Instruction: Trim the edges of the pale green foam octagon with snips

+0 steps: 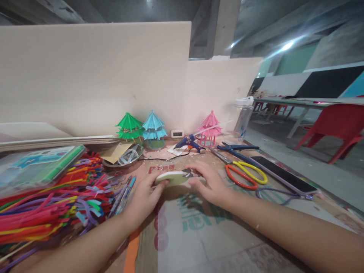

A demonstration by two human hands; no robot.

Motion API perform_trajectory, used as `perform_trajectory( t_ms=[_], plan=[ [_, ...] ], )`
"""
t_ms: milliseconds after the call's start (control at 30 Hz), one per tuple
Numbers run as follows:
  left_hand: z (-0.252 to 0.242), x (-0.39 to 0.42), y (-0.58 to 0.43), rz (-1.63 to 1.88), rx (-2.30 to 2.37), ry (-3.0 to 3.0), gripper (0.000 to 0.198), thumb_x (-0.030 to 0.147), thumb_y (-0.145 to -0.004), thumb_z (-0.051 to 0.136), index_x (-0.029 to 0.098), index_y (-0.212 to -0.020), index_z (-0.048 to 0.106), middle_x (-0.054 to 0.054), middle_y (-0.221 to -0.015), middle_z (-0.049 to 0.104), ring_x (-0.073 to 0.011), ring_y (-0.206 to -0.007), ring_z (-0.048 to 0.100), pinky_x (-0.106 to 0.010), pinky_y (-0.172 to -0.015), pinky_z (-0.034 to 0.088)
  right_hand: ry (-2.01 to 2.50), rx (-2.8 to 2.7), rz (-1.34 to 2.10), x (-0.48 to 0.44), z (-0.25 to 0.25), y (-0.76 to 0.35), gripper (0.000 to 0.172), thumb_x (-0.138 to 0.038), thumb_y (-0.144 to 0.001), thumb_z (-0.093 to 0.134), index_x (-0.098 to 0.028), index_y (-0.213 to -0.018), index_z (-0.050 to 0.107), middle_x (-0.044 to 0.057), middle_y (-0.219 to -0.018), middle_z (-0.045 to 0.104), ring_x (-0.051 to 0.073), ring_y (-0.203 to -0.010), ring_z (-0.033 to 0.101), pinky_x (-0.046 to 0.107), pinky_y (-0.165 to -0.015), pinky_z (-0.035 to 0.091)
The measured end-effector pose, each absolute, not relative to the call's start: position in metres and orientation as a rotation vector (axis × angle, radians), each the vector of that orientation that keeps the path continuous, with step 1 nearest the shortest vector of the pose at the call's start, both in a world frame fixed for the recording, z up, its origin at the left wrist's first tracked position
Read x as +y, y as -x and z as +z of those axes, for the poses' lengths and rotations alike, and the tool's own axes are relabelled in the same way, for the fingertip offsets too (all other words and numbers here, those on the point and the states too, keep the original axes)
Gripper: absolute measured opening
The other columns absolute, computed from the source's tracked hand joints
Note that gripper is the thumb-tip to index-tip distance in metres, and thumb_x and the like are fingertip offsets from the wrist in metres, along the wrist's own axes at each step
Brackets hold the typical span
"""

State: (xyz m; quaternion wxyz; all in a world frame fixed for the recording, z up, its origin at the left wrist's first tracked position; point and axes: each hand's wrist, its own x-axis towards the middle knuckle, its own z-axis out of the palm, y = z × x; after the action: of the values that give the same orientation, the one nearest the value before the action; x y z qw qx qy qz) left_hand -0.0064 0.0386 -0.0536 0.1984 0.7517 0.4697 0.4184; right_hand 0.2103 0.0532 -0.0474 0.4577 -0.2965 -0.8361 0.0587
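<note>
Near the middle, above the printed cardboard (210, 235), is a pale green disc (174, 178) with a white edge. My left hand (146, 193) grips its left side between thumb and fingers. My right hand (209, 182) is at the disc's right end, thumb and fingers curled around a small dark and pinkish piece (191, 173) too blurred to identify. Behind them stand a green (129, 127), a blue (154, 129) and a pink (211, 127) tiered-roof model. A blue glue gun (190, 143) lies beside the pink one.
Colourful pipe cleaners (42, 212), a plastic case (36, 167), pens (123, 195) and a metal dish (123, 157) are at left. Scissors (241, 176), a phone (281, 174) and a clear bottle (241, 119) are at right. A small digital clock (178, 133) sits by the white board (93, 76).
</note>
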Motion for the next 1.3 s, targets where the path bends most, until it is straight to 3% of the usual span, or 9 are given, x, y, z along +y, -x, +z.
perform_trajectory(
  t_ms=[133, 400, 1300],
  plan=[
    [-0.0539, 0.0407, 0.0073, 1.197, 1.308, -2.154, 0.022, 0.022, -0.083, 0.046, 0.019, -0.096, 0.063, -0.001, -0.087, 0.067, -0.0159, -0.081, 0.060, -0.025, -0.071, 0.046, 0.726, -2.036, 0.047, 0.0531, -0.0451, -0.2114, 0.032, -0.035, -0.094, 0.037, -0.019, -0.110, 0.060, 0.007, -0.085, 0.061, 0.018, -0.080, 0.057, 0.031, -0.072, 0.045],
    [-0.0487, 0.0397, 0.0065, 1.183, 1.303, -2.173, 0.024, 0.019, -0.082, 0.045, 0.021, -0.096, 0.064, -0.002, -0.095, 0.067, -0.0188, -0.093, 0.059, -0.030, -0.083, 0.045, 0.743, -2.054, -0.098, 0.0568, -0.0487, -0.2112, 0.036, -0.038, -0.094, 0.037, -0.018, -0.103, 0.065, 0.004, -0.069, 0.056, 0.017, -0.067, 0.052, 0.028, -0.060, 0.042],
    [-0.0470, 0.0388, 0.0072, 1.152, 1.248, -2.285, 0.032, 0.011, -0.078, 0.042, 0.022, -0.098, 0.065, -0.003, -0.096, 0.068, -0.0180, -0.094, 0.059, -0.032, -0.085, 0.045, 0.670, -2.120, -0.225, 0.0521, -0.0441, -0.2102, 0.037, -0.037, -0.095, 0.036, -0.016, -0.097, 0.066, 0.004, -0.067, 0.056, 0.016, -0.063, 0.050, 0.028, -0.057, 0.038]
  ],
)
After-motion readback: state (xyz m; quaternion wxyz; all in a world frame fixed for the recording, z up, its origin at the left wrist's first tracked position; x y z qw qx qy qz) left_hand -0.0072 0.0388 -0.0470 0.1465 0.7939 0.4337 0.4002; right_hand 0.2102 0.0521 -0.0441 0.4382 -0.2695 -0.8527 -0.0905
